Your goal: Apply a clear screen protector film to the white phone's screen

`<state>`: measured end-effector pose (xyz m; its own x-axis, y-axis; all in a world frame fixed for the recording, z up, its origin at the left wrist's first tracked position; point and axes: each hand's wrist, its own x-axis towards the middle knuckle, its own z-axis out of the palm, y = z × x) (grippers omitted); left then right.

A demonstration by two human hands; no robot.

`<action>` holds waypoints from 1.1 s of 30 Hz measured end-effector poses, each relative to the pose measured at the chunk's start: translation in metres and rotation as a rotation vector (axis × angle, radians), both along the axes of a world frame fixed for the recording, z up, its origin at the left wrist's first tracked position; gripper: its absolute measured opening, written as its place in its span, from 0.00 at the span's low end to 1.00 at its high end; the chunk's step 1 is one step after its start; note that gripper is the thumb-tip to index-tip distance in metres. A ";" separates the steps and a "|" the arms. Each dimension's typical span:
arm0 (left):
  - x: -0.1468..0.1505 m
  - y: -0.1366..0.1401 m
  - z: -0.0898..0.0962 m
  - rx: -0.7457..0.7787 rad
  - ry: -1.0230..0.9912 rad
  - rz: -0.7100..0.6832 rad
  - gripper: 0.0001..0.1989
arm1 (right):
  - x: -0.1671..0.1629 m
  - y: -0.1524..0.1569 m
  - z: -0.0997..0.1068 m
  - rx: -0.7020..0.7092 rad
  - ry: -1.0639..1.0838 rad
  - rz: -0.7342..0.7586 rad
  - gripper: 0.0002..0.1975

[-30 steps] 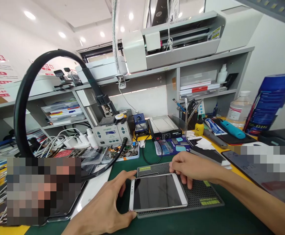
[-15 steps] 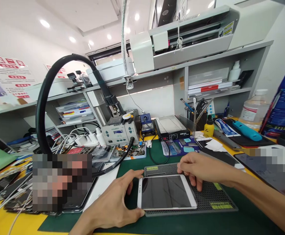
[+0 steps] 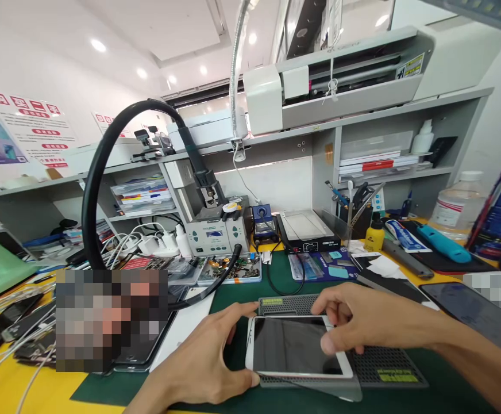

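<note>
A white-framed tablet (image 3: 293, 345) with a dark screen lies face up on a grey perforated mat (image 3: 388, 359). My left hand (image 3: 203, 351) is curved around the tablet's left end, thumb at the near corner and fingers by the far corner. Over the right end, my right hand (image 3: 349, 316) has its thumb above the white bezel and its fingers curled at the edge. Some fingertips are hidden. A thin greyish edge (image 3: 351, 392) sticks out from under the tablet's near right corner, with a dark line beside it; I cannot tell what it is.
Behind the mat stand a hot-air station (image 3: 216, 236) with a black hose (image 3: 91, 190), a parts tray (image 3: 233, 267) and a flat heating plate (image 3: 306, 230). A yellow bottle (image 3: 374, 236) is at right. Phones and cables crowd the left; another phone (image 3: 470, 310) lies right.
My right thumb has come over the tablet's right end. A greyish edge now shows below the near right corner. The left hand keeps its place; the whole view has shifted slightly.
</note>
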<state>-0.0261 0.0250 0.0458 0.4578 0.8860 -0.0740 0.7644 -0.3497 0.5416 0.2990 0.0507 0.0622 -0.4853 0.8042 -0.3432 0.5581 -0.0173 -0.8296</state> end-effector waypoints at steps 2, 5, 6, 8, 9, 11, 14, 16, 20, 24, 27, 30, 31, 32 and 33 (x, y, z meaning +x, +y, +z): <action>-0.001 0.000 -0.002 0.032 -0.017 -0.015 0.45 | 0.000 -0.002 -0.002 -0.016 -0.001 0.007 0.38; -0.002 0.000 -0.004 0.054 -0.034 -0.035 0.46 | 0.000 -0.005 -0.002 0.011 -0.030 0.007 0.39; -0.002 0.000 -0.005 0.051 -0.035 -0.033 0.46 | -0.001 -0.006 -0.001 0.038 -0.048 0.004 0.39; -0.003 0.001 -0.006 0.039 -0.030 -0.028 0.48 | -0.001 -0.011 0.002 0.110 -0.109 0.004 0.41; -0.003 0.001 -0.006 0.036 -0.028 -0.029 0.48 | -0.001 -0.014 0.004 0.146 -0.147 0.007 0.42; -0.003 0.001 -0.005 0.039 -0.035 -0.036 0.48 | -0.002 -0.022 0.009 0.203 -0.232 0.020 0.46; -0.002 0.000 -0.003 0.050 -0.053 -0.040 0.47 | -0.004 -0.032 0.010 0.254 -0.349 0.018 0.53; -0.002 0.000 -0.003 0.054 -0.056 -0.043 0.46 | -0.003 -0.035 0.005 0.281 -0.389 0.011 0.55; -0.003 0.001 -0.006 0.061 -0.057 -0.046 0.49 | 0.003 -0.033 -0.012 0.329 -0.378 0.019 0.51; -0.004 0.001 -0.006 0.057 -0.068 -0.049 0.49 | 0.010 -0.029 -0.024 0.365 -0.366 0.051 0.47; -0.003 0.001 -0.002 0.062 -0.090 -0.051 0.48 | 0.012 -0.026 -0.026 0.399 -0.353 0.045 0.43; -0.002 0.001 0.001 0.057 -0.102 -0.052 0.47 | 0.010 -0.025 -0.022 0.413 -0.322 0.028 0.42; -0.002 0.002 0.001 0.055 -0.101 -0.045 0.47 | 0.009 -0.025 -0.019 0.416 -0.313 0.022 0.41; -0.003 0.002 -0.001 0.051 -0.102 -0.035 0.47 | 0.007 -0.026 -0.016 0.418 -0.309 0.015 0.41; -0.004 0.003 -0.003 0.045 -0.108 -0.024 0.48 | 0.005 -0.026 -0.013 0.418 -0.307 0.007 0.40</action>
